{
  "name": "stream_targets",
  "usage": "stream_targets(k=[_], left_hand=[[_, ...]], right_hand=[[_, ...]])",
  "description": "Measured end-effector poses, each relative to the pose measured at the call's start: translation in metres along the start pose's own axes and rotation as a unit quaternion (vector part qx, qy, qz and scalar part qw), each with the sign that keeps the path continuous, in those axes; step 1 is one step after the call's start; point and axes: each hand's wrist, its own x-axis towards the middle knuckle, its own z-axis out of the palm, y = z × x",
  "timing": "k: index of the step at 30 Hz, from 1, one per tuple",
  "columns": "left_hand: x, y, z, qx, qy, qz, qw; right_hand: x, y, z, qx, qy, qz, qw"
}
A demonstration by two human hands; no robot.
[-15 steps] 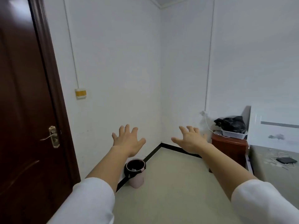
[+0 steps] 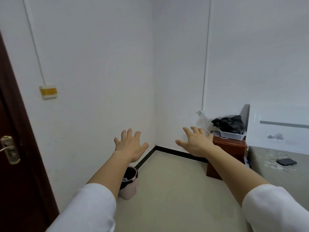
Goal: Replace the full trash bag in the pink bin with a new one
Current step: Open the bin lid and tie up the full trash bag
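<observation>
A small pink bin (image 2: 129,190) stands on the floor against the left wall, lined with a black trash bag (image 2: 131,173) folded over its rim; my left forearm covers part of it. My left hand (image 2: 129,144) is stretched out in the air above the bin, fingers spread, holding nothing. My right hand (image 2: 195,141) is held out at the same height further right, also spread and empty. A crumpled black plastic bag (image 2: 229,123) lies in a white basket (image 2: 231,135) on the bedside cabinet.
A dark wooden door (image 2: 15,164) with a brass handle (image 2: 8,149) is at the left. A reddish-brown cabinet (image 2: 229,153) stands by the far wall, beside a bed (image 2: 275,174) with a phone (image 2: 286,162) and white cable on it. Beige floor (image 2: 175,190) lies ahead.
The view has swung slightly right and come closer; both hands stay spread and empty. My left forearm now covers part of the bin.
</observation>
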Motion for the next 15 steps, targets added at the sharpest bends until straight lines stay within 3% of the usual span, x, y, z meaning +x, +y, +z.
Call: stream_targets(k=[8,15], left_hand=[[0.142,0.059,0.051,-0.029,-0.011,0.010,0.999],[0.255,0.063,0.099,-0.021,-0.013,-0.009,1.000]], right_hand=[[0.148,0.071,0.012,-0.043,-0.011,0.011,0.999],[0.268,0.083,0.062,-0.028,-0.031,-0.022,0.999]])
